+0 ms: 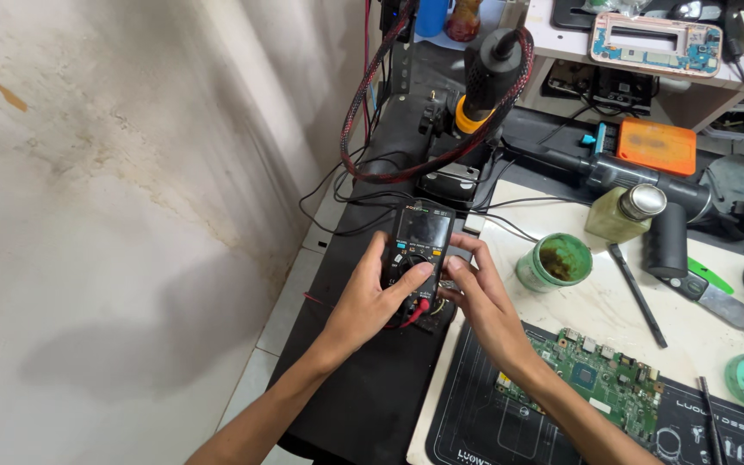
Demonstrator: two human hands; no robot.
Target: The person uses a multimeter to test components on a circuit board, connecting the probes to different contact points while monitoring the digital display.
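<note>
Both hands, left hand [372, 297] and right hand [475, 297], clasp the black multimeter [419, 254]; the thumb, seemingly on its dial, could slip and tug the red lead [413, 313] loose.

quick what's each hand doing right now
Left hand: shut on the multimeter, thumb on its dial.
Right hand: holding the multimeter's right side.

Black multimeter [421, 250], upright, screen dark, leads plugged.
</note>
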